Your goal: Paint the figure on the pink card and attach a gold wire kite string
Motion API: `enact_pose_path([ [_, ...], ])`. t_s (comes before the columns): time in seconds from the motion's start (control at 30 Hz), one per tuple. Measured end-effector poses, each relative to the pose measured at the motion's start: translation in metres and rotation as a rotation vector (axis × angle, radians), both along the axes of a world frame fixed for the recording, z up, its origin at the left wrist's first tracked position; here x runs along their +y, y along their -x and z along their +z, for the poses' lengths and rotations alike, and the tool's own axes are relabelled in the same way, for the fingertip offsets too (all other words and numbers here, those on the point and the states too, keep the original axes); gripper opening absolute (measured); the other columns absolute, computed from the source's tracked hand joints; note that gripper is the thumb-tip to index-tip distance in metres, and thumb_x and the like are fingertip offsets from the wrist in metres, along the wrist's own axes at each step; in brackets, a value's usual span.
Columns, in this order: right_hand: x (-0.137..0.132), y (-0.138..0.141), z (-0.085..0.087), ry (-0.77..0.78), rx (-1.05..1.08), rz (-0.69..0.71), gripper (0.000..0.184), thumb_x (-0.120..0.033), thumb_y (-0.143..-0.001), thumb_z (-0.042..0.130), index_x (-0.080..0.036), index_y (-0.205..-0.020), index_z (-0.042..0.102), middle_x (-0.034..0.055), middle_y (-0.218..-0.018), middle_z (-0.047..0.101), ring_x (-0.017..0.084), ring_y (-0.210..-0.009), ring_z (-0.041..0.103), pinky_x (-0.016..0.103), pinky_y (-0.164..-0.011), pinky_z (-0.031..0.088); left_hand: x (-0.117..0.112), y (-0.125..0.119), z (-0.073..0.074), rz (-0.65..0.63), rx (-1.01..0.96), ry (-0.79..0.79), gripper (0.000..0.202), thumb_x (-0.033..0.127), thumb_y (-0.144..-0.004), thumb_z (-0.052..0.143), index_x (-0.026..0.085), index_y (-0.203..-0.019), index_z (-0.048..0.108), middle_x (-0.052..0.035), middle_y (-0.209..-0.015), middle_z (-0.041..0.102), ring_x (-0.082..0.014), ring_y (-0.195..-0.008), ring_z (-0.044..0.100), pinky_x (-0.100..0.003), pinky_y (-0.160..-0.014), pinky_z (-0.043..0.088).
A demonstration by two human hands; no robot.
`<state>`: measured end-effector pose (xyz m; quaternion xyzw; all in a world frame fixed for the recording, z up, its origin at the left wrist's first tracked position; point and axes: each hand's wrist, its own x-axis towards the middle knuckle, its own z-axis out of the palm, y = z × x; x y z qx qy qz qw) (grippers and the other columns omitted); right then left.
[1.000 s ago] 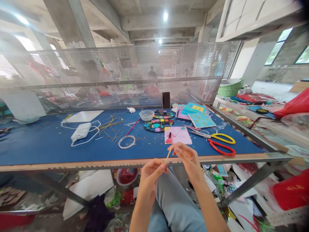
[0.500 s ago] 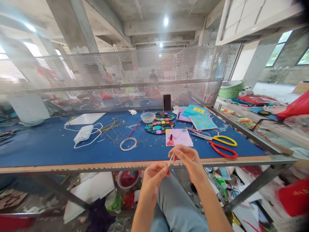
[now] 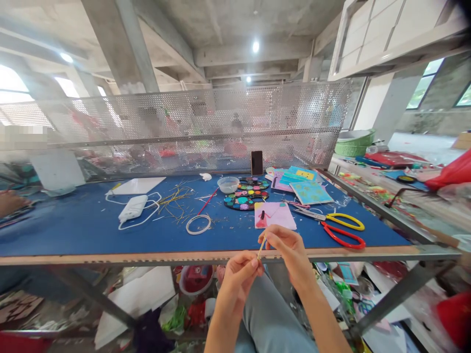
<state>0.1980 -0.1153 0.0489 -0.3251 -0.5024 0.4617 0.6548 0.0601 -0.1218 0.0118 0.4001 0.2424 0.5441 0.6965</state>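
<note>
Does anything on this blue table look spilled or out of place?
Thin golden sticks lie strewn in a messy tangle on the blue table, with crumbs around the white ring. They look spilled, though they match the stick between the left hand and right hand.

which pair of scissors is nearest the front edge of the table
The red-handled scissors: their loops lie closer to the blue table's front edge than those of the yellow-handled pair.

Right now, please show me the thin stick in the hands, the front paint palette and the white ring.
thin stick (image 3: 261,251): head view, on its middle.
front paint palette (image 3: 246,201): head view, on its middle.
white ring (image 3: 198,233): head view, on its near edge.
</note>
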Motion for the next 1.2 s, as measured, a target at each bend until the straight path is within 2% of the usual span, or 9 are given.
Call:
enact_pose_path([
  [0.1, -0.001, 0.004, -0.001, 0.011, -0.07, -0.101, 0.022, -0.038, -0.082, 0.07, -0.02, -0.07, 0.071, 0.0028, -0.075, 0.071, 0.016, -0.074, 0.062, 0.025, -0.068, 0.047, 0.001, 0.001, 0.002, 0.08, 0.012, -0.032, 0.029, 0.039, -0.069, 0.086, 0.015, -0.069, 0.07, 0.0002, -0.061, 0.06, -0.0091, -0.063, 0.053, -0.02, -0.066, 0.041],
  [0.23, 0.001, 0.008, -0.006, 0.014, -0.122, -0.143, 0.022, -0.038, -0.082, 0.069, -0.019, -0.071, 0.07, 0.0036, -0.076, 0.071, 0.018, -0.078, 0.065, 0.027, -0.069, 0.049, 0.002, 0.0, 0.005, 0.159, -0.024, -0.065, 0.027, 0.038, -0.073, 0.083, 0.015, -0.073, 0.069, 0.0004, -0.064, 0.061, -0.0088, -0.065, 0.053, -0.02, -0.068, 0.042],
  [0.5, 0.008, 0.007, -0.022, 0.023, -0.17, -0.164, 0.023, -0.038, -0.084, 0.067, -0.019, -0.073, 0.07, 0.004, -0.077, 0.071, 0.018, -0.078, 0.065, 0.026, -0.066, 0.048, 0.01, 0.002, 0.0, 0.134, -0.153, -0.063, 0.026, 0.036, -0.076, 0.082, 0.016, -0.074, 0.065, 0.0022, -0.064, 0.056, -0.0079, -0.064, 0.054, -0.02, -0.071, 0.047],
  [0.63, 0.009, 0.009, -0.027, 0.036, -0.169, -0.178, 0.021, -0.037, -0.084, 0.067, -0.019, -0.073, 0.071, 0.0032, -0.077, 0.072, 0.018, -0.079, 0.066, 0.026, -0.068, 0.047, 0.011, 0.002, -0.001, 0.14, -0.209, -0.016, 0.025, 0.034, -0.078, 0.08, 0.016, -0.074, 0.063, 0.0024, -0.067, 0.056, -0.007, -0.065, 0.055, -0.018, -0.069, 0.047],
  [0.8, 0.009, 0.01, -0.03, 0.04, -0.177, -0.196, 0.02, -0.035, -0.084, 0.067, -0.019, -0.073, 0.071, 0.0033, -0.078, 0.072, 0.019, -0.08, 0.067, 0.027, -0.071, 0.047, 0.011, 0.004, -0.003, 0.176, -0.274, 0.082, 0.024, 0.031, -0.074, 0.084, 0.016, -0.079, 0.065, 0.004, -0.069, 0.057, -0.0048, -0.064, 0.057, -0.015, -0.068, 0.05],
  [1.03, 0.011, 0.006, -0.031, 0.002, -0.194, -0.211, 0.022, -0.038, -0.084, 0.067, -0.019, -0.073, 0.072, 0.0046, -0.078, 0.073, 0.02, -0.079, 0.067, 0.028, -0.069, 0.05, 0.02, 0.005, -0.015, 0.232, -0.337, 0.24, 0.035, 0.023, -0.062, 0.091, 0.015, -0.089, 0.071, 0.0024, -0.072, 0.067, -0.0063, -0.066, 0.066, -0.015, -0.071, 0.057],
  [1.2, 0.011, 0.005, -0.029, 0.02, -0.188, -0.208, 0.021, -0.039, -0.084, 0.067, -0.02, -0.075, 0.07, 0.004, -0.079, 0.073, 0.019, -0.079, 0.067, 0.028, -0.069, 0.051, 0.02, 0.003, -0.013, 0.216, -0.404, 0.298, 0.025, 0.014, -0.069, 0.086, 0.014, -0.09, 0.072, 0.0018, -0.071, 0.068, -0.0067, -0.064, 0.067, -0.016, -0.07, 0.058],
])
